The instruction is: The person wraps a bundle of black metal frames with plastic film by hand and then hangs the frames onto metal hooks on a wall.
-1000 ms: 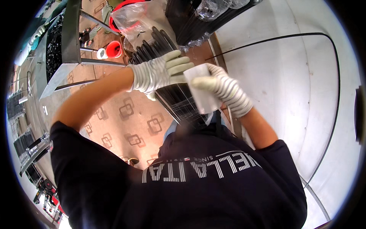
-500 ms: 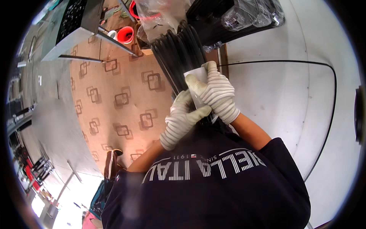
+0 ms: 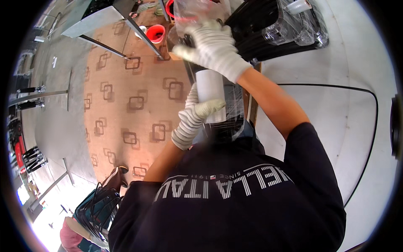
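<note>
My left hand, in a striped white knit glove, is closed around a white roll of what looks like wrapping film, its thumb across the near end. The roll lies over a bundle of black rubber-like strips in front of my body. Shiny clear film covers the near part of the bundle. My right hand, gloved alike and slightly blurred, reaches over the bundle's far end. Its fingers curl over the strips there, and its thumb points left. The fingertips are partly hidden.
Film-wrapped black bundles lie at the far right with a second white roll on top. A thin black strip crosses the white table. A metal-legged stand and red bucket stand far left. A person with looped black strips is lower left.
My right hand has left the white roll and moved away from me to the bundle's far end. The left hand keeps the roll, now turned more upright. The person at lower left shows more.
</note>
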Demonstrator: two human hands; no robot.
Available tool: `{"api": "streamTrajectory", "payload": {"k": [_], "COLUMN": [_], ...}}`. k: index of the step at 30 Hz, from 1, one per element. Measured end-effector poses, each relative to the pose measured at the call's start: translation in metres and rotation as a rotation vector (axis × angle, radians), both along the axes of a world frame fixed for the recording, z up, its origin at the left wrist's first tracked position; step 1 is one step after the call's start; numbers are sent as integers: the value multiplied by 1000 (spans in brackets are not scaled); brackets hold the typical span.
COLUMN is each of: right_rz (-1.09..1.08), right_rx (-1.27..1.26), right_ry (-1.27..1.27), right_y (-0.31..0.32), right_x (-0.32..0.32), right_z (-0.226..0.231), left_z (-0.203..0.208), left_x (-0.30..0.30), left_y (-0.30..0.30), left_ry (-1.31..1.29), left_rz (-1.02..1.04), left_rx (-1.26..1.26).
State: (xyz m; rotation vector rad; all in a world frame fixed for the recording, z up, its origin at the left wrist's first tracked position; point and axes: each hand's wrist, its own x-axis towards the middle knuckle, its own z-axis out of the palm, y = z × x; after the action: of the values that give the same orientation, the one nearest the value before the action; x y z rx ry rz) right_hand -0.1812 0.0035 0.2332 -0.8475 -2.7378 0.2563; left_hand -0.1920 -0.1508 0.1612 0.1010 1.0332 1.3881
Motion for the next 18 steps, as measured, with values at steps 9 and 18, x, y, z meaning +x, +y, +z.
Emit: {"api": "streamTrajectory", "payload": {"k": [9, 18], "right_rz": [319, 441], "right_rx": [-54, -55], "right_ry": [-192, -33], "right_y": [8, -6], "right_x": [-5, 4], "right_z": [-55, -53], "left_z": [74, 34], "left_x": [0, -7], "left_y": [-25, -33], "left_ry": [598, 1025], "left_rz": [-21, 231], "left_rx": [-133, -403]}}
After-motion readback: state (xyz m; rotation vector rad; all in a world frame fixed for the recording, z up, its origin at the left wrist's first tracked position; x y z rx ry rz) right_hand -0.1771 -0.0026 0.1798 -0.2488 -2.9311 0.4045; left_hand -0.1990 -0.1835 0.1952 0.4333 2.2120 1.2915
